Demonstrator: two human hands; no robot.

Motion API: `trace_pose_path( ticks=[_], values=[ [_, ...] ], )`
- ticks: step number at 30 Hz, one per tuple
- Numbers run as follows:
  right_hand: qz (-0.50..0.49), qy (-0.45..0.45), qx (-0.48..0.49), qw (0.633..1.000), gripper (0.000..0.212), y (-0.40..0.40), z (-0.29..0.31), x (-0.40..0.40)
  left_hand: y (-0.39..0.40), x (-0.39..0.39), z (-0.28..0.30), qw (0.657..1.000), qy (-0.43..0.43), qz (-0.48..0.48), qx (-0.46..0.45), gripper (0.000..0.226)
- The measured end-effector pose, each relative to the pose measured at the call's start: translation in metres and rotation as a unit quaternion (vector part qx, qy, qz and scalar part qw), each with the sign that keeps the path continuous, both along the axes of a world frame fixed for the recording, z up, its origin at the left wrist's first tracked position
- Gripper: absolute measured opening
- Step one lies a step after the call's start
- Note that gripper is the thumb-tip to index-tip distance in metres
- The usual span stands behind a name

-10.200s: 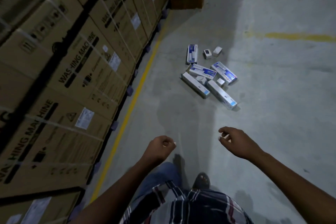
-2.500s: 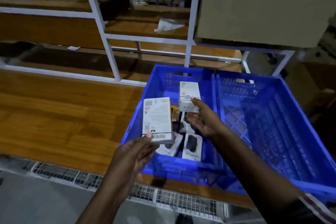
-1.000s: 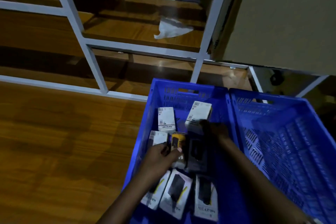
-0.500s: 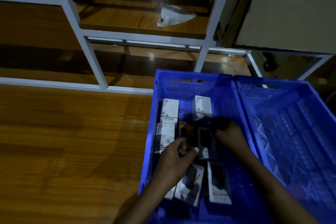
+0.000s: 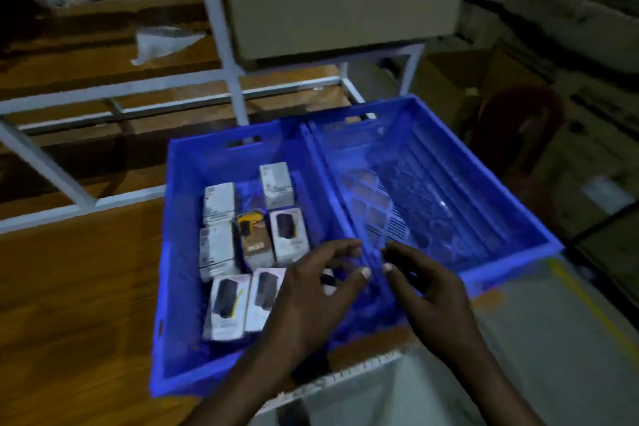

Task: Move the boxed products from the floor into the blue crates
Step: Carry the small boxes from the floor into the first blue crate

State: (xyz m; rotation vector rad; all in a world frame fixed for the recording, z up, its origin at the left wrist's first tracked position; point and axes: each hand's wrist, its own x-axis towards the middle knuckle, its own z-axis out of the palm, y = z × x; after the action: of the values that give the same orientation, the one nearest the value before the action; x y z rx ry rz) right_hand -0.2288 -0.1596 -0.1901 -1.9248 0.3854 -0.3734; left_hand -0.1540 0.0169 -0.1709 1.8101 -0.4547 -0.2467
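Boxes [image 5: 238,245] are laid in the left crate [image 5: 179,252] on the shelf's [image 5: 69,287] front edge. Nothing is held — left hand [image 5: 311,301] and right hand [image 5: 432,294] are seen loose-fingered above the crates' shared wall.

Both bare forearms rise from the bottom edge of the frame and lean toward each other, so the hands meet just below the middle of the picture. The left hand [image 5: 311,301] comes up from the lower centre, its back to the camera, fingers spread and loosely bent, thumb reaching right with a pale nail showing. The right hand [image 5: 432,294] enters from the lower right, also back up, fingers loosely curved and pointing up and left, thumb aimed at the left thumb. The two thumb tips lie just beside each other without touching. Neither grip holds anything; both look slightly blurred
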Motion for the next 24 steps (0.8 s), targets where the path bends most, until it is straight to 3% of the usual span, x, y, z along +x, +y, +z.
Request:
trace_pose_path(
  ticks=[6,9,13,16,18,24],
  values=[
    [-0.138,0.033,-0.01,0.99,0.021,-0.07,-0.028,-0.149,-0.073,-0.103,-0.008,0.983,-0.043,-0.164,0.068,0.025],
    [-0.198,0.077,-0.023,0.977,0.022,-0.093,-0.049,-0.238,-0.105,-0.159,-0.031,0.951,-0.132,-0.241,0.141,0.034],
    [-0.225,0.141,-0.081,0.961,0.028,-0.118,-0.067,-0.359,-0.154,-0.237,-0.056,0.914,-0.151,-0.326,0.188,0.038],
    [-0.225,0.212,-0.121,0.943,0.046,-0.136,-0.078,-0.447,-0.193,-0.292,-0.072,0.875,-0.169,-0.393,0.224,0.045],
    [-0.235,0.261,-0.154,0.924,0.046,-0.146,-0.088,-0.505,-0.218,-0.329,-0.083,0.838,-0.188,-0.445,0.254,0.051],
    [-0.452,0.28,-0.081,0.843,0.042,-0.138,-0.116,-0.655,-0.303,-0.437,-0.107,0.73,-0.224,-0.586,0.272,0.058]
  ],
)
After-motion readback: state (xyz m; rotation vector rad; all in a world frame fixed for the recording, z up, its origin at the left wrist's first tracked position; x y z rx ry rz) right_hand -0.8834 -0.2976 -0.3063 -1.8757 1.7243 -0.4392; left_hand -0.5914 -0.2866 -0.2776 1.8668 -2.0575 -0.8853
